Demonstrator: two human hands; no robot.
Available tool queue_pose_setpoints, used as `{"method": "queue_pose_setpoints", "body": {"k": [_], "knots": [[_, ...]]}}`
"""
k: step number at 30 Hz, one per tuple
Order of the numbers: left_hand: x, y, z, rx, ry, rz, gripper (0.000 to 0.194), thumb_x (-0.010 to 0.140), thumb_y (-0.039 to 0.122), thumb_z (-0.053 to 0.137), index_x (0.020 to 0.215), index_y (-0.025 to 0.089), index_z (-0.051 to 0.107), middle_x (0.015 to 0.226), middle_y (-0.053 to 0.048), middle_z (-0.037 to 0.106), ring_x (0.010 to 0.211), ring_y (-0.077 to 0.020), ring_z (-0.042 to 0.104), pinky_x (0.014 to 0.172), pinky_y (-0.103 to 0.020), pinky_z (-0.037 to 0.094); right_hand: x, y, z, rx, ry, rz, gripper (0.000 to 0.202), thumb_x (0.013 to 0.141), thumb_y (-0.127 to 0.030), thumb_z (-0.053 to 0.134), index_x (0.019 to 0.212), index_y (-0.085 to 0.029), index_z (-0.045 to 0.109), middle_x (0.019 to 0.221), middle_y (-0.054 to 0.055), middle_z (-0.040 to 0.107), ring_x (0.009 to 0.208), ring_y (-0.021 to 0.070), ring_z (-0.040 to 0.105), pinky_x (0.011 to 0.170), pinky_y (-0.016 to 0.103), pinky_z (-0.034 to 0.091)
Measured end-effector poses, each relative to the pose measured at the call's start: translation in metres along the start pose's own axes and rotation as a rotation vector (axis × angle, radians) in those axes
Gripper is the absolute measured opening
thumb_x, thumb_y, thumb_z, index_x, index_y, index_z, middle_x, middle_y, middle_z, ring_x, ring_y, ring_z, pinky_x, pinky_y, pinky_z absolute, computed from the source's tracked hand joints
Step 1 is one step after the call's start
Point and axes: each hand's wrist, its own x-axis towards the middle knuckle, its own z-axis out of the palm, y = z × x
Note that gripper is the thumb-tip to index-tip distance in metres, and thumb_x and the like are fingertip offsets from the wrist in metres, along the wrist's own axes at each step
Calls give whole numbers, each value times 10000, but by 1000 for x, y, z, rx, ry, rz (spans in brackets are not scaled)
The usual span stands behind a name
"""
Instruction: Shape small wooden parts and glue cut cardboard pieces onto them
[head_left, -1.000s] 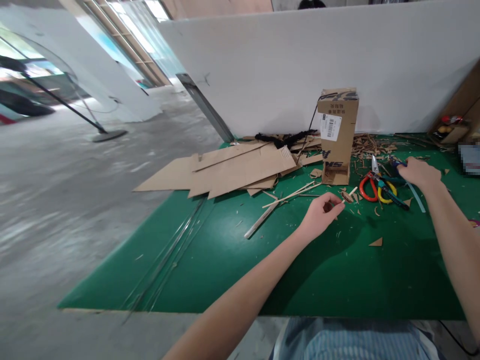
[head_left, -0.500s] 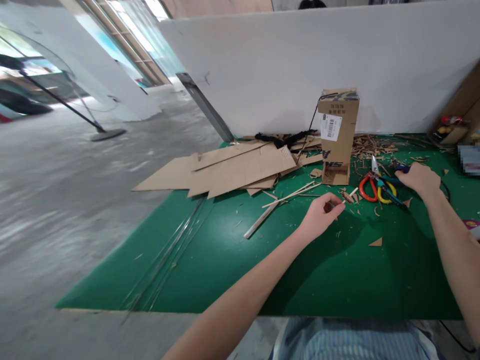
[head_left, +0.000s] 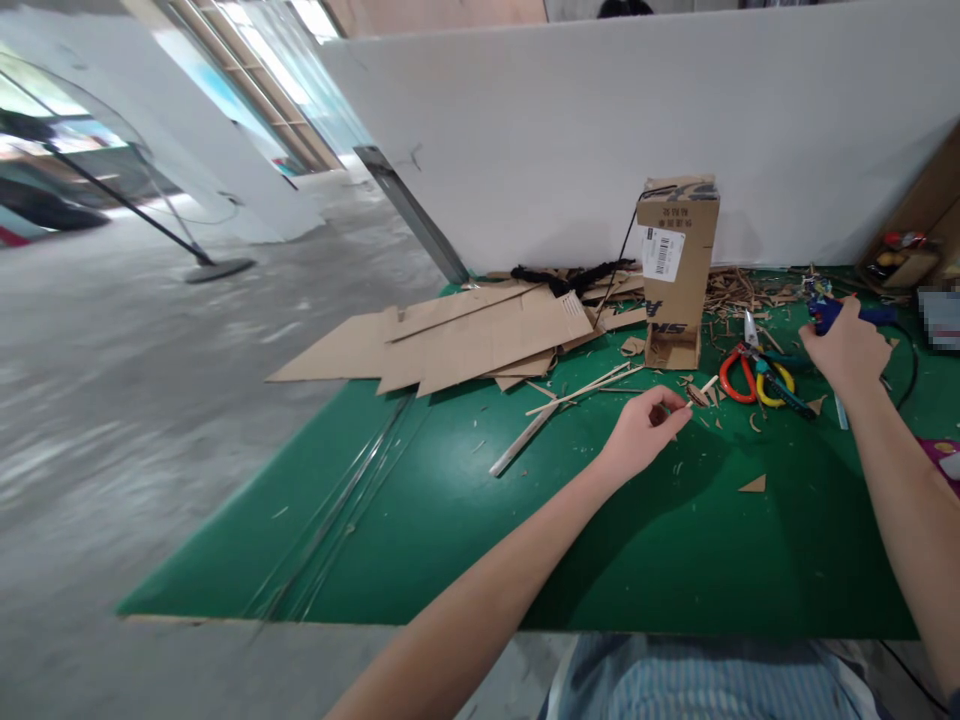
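Observation:
My left hand [head_left: 646, 428] is closed in a pinch on a thin pale wooden stick [head_left: 709, 384]. A small brown cardboard piece [head_left: 697, 396] sits around the stick, just beyond my fingertips. On the right, my right hand [head_left: 853, 350] is wrapped round a blue glue gun [head_left: 826, 314], its nozzle end pointing away from me and its cord trailing to the right. Between my hands lie red-handled scissors [head_left: 739, 374] and pliers with yellow and teal handles [head_left: 780, 384]. A tall cardboard box [head_left: 679, 275] stands upright behind my left hand.
Flat cardboard sheets [head_left: 487, 345] lie at the left back of the green table [head_left: 450, 540]. Wooden sticks [head_left: 577, 388] and a pale strip [head_left: 523, 440] lie left of my left hand. Brown scraps [head_left: 742, 290] line the white panel [head_left: 540, 140]. Clear strands [head_left: 337, 510] cross the left edge.
My right hand has lifted the blue glue gun up and away from the table beside the pliers. My left hand with the stick has hardly moved.

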Motion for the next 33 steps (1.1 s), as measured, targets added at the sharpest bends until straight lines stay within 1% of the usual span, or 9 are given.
{"method": "queue_pose_setpoints", "body": {"k": [5, 10, 14, 17, 21, 24, 27, 30, 33], "knots": [[0, 2, 0, 5, -4, 4, 201, 812, 360, 613, 814, 161, 581, 666, 15, 566, 539, -105, 541, 515, -225, 415, 13, 5, -1, -91, -144, -49, 640, 796, -507, 488, 1325, -158, 398, 1020, 246, 617, 906, 403, 608, 724, 475, 432], [0, 4, 0, 24, -7, -12, 207, 812, 369, 609, 803, 164, 583, 635, 20, 548, 534, -111, 540, 509, -226, 408, 18, 11, 3, -94, -305, -67, 610, 789, -533, 511, 1313, -236, 419, 1086, 232, 613, 938, 376, 594, 689, 425, 406], [-1, 3, 0, 25, -18, -15, 208, 816, 374, 602, 812, 166, 585, 627, 21, 541, 536, -116, 540, 505, -227, 406, 19, 16, 8, -101, -340, -32, 608, 783, -561, 510, 1305, -261, 429, 1103, 228, 612, 942, 376, 595, 680, 427, 404], [-1, 3, 1, 48, -19, -10, 212, 820, 377, 600, 817, 166, 589, 632, 18, 547, 536, -117, 542, 504, -229, 409, 21, 19, 10, -101, -370, -39, 552, 778, -561, 518, 1242, -265, 488, 1104, 208, 621, 945, 365, 598, 690, 421, 411], [-1, 3, 1, 60, -11, 2, 196, 823, 360, 597, 809, 165, 587, 638, 17, 546, 532, -113, 538, 505, -230, 411, 19, 18, 9, -109, -370, -54, 557, 800, -568, 479, 1222, -207, 517, 1112, 229, 610, 962, 373, 588, 712, 434, 429], [-1, 3, 0, 57, -7, 4, 197, 824, 360, 599, 813, 164, 586, 639, 18, 543, 535, -113, 537, 506, -228, 413, 14, 14, 4, -134, -306, -61, 613, 806, -589, 448, 1233, -155, 521, 1210, 263, 541, 1084, 422, 515, 776, 479, 431], [-1, 2, 0, 59, -15, 2, 206, 825, 367, 601, 818, 162, 590, 638, 17, 546, 536, -113, 541, 506, -229, 418, 6, 6, -2, -154, -267, -224, 551, 815, -536, 457, 1215, -168, 546, 1250, 220, 513, 1146, 394, 472, 833, 469, 434], [-1, 3, 0, 56, -26, 6, 204, 828, 367, 600, 817, 163, 591, 644, 17, 551, 539, -113, 546, 510, -230, 421, -3, -3, -3, -195, -344, -471, 413, 819, -438, 480, 1133, -200, 602, 1183, 159, 567, 1120, 337, 499, 836, 434, 446], [-2, 4, 0, 48, -25, 0, 203, 829, 366, 599, 814, 164, 585, 634, 21, 544, 538, -112, 542, 508, -228, 416, -11, -8, -1, -246, -386, -558, 342, 853, -393, 457, 1075, -195, 627, 1099, 138, 620, 1057, 303, 546, 797, 401, 453]]}}
